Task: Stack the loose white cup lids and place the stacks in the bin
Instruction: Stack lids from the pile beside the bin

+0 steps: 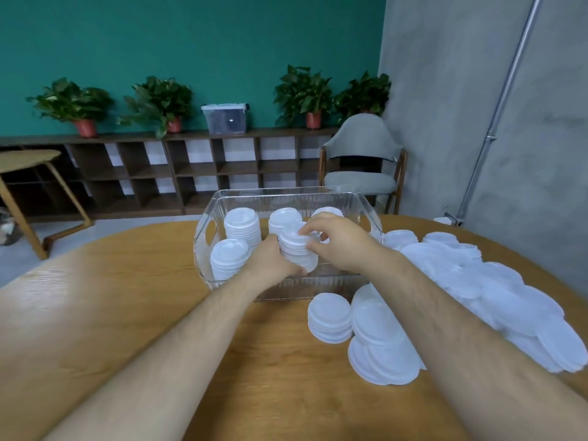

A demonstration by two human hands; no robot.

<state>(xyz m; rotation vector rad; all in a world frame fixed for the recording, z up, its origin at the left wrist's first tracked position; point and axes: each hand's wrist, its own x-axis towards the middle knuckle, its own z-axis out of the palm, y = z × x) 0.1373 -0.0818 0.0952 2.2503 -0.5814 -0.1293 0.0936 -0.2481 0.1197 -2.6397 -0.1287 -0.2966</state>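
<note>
A clear plastic bin (203, 230) stands on the wooden table (127, 313). Inside it are several stacks of white lids (241, 224). Both hands reach into the bin and hold one stack of lids (297, 249) between them. My left hand (270, 259) grips its left side and base. My right hand (334, 240) curls over its top and right side. A short stack (329, 316) stands on the table just in front of the bin. Larger lids (381, 345) lie beside it. A big heap of loose lids (477, 281) spreads to the right.
A grey chair (362, 163) stands behind the table on the right. Low shelving (159, 173) with potted plants and a storage box lines the green wall. A small wooden side table (28, 160) is at the far left.
</note>
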